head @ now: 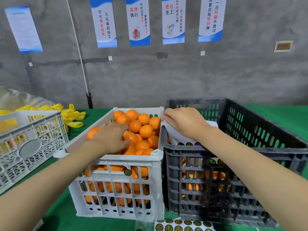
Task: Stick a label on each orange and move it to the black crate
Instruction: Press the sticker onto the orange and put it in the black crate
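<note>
A white crate [130, 160] in the middle is heaped with oranges [145, 130]. My left hand [111, 139] reaches down onto the pile, its fingers curled over an orange [92, 132] at the crate's left side. To the right stands the black crate [250, 147], with several oranges showing through its slats. A white label sheet [176, 137] with round dark stickers leans inside its left wall. My right hand [185, 121] pinches the sheet's top edge.
A second sheet of round stickers [183, 225] lies on the green tablecloth [291, 117] in front of the crates. At the left stands another white crate [28, 144], with yellow foam sleeves [73, 117] piled behind it. A grey wall with posters closes the back.
</note>
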